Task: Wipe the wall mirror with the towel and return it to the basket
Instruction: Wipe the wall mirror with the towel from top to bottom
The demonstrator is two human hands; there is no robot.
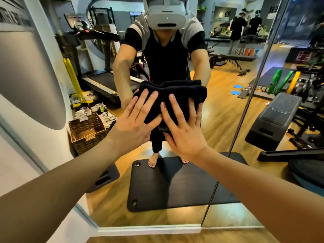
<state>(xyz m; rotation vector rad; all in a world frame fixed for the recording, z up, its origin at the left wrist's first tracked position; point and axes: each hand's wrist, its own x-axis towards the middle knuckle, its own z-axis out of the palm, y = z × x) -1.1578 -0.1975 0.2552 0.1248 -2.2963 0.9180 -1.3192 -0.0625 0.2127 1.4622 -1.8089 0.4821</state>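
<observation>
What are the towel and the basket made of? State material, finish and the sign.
Towel: black, matte, likely soft terry or fleece; it bunches in thick folds under the hands. Basket: brown woven wicker or rattan, judging by its open lattice weave, slightly glossy.

The lower middle of the towel (172, 95) is covered by both hands, and lettering below it is blurred.

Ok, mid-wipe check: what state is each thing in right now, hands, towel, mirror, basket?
left hand: fingers straight, pressing the towel
right hand: fingers spread, pressing the towel
towel: black, folded, flat against the mirror
mirror: upright on the wall, being wiped
basket: seen as a reflection, on the floor, no towel in it
</observation>
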